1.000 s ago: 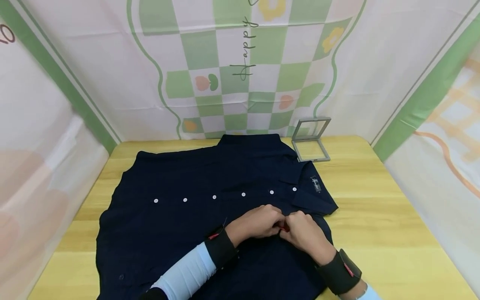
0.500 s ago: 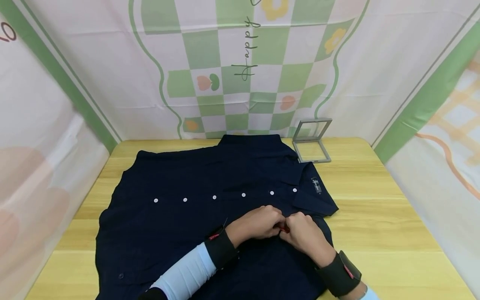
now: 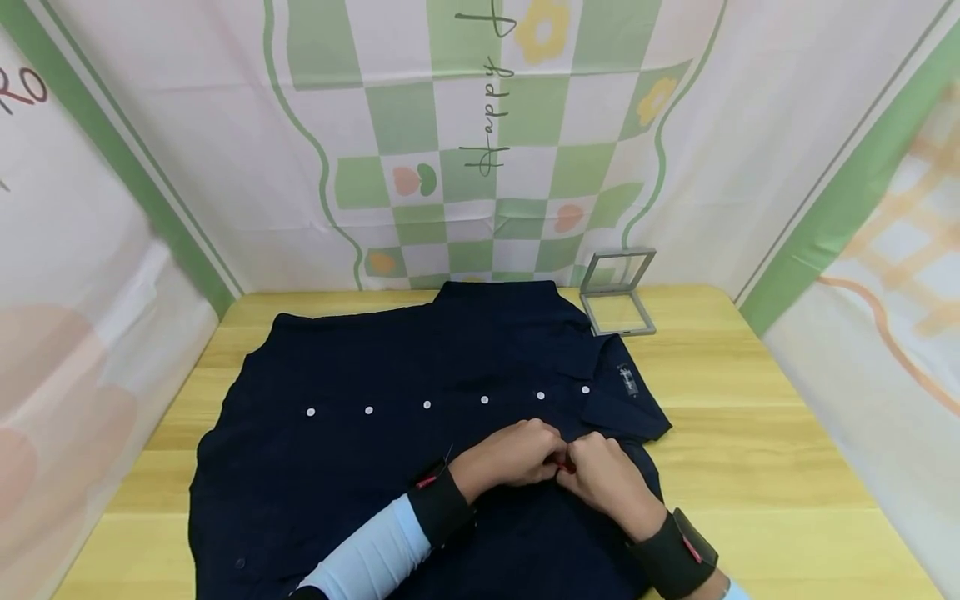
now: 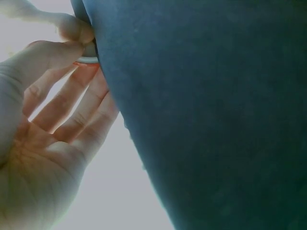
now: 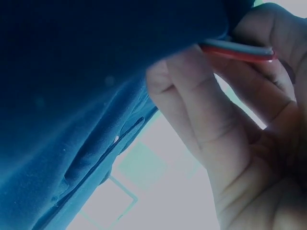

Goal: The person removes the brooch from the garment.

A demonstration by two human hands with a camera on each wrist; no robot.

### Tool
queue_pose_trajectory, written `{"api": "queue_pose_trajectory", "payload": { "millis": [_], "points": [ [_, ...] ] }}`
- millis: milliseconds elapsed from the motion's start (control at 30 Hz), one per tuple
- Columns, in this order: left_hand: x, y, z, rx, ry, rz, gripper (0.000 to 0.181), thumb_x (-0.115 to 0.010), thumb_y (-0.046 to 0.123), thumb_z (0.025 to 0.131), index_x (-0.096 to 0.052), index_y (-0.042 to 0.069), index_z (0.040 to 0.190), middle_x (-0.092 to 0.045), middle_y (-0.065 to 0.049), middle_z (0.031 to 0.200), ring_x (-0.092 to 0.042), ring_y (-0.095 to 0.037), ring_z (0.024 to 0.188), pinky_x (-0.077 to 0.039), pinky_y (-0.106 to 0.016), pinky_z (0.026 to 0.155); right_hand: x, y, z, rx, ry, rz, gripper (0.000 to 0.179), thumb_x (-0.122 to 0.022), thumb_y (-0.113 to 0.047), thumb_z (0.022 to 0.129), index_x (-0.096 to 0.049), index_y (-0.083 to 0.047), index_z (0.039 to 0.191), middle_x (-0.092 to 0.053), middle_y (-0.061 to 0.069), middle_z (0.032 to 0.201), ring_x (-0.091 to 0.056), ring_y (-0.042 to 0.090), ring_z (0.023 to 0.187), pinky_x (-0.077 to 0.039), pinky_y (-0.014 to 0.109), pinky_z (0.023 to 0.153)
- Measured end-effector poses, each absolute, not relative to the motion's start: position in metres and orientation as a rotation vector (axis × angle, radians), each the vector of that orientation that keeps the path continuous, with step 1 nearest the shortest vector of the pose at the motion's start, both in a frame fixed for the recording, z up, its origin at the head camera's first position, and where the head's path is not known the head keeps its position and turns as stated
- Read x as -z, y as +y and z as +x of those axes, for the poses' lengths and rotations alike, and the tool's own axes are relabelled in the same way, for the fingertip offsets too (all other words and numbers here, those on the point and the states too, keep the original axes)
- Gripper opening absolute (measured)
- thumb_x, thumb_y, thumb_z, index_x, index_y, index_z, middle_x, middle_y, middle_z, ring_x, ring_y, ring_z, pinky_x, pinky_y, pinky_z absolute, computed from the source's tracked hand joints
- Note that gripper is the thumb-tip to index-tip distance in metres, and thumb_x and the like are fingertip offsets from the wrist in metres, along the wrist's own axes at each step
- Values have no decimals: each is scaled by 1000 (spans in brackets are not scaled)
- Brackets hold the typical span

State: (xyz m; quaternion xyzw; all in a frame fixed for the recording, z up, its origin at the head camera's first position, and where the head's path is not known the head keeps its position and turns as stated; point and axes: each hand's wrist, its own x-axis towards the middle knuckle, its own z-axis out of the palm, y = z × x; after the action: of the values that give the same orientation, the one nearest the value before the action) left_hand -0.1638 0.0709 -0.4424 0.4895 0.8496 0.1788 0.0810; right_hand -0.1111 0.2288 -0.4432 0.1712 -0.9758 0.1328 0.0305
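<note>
A dark navy shirt [image 3: 360,475] with white buttons lies spread on the table, its collar to the right. My left hand [image 3: 517,452] and right hand [image 3: 606,475] meet over its chest, just below the button row. Between their fingertips sits a small flat red piece with a pale rim [image 5: 240,51], mostly covered by fingers in the head view. My left thumb and fingers pinch the piece at the shirt's edge in the left wrist view. From the other side, my right fingers and thumb pinch it against the raised cloth. Its far side is hidden.
An open grey-framed clear case [image 3: 618,292] stands at the back right, beside the shirt's shoulder. The wooden table [image 3: 750,467] shows along the right side. Printed cloth [image 3: 465,125] hangs behind and on both sides.
The head view has tilted slightly, so everything sits a little lower in it. Both hands keep their place on the shirt with the red piece between them.
</note>
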Motion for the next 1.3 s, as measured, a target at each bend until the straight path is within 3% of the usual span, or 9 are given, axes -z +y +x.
{"api": "queue_pose_trajectory", "payload": {
  "millis": [767,1300],
  "points": [
    [442,70,-163,-575,2529,1490,9,-71,10,88,-72,16,81,-63,9,78,-48,5,61,-38,-5,56,443,228,-107,-410,-3003,515,49,-75,-9,73,-33,-18,49,-26,-9,51,-32,5,42,-22,20,43],
    [440,66,-163,-577,2513,1492,8,-70,10,89,-73,16,84,-67,8,81,-49,6,62,-39,-5,57,442,229,-110,-416,-3029,548,49,-72,-6,69,-27,-20,53,-19,-11,54,-24,4,45,-16,19,47]
  ]
}}
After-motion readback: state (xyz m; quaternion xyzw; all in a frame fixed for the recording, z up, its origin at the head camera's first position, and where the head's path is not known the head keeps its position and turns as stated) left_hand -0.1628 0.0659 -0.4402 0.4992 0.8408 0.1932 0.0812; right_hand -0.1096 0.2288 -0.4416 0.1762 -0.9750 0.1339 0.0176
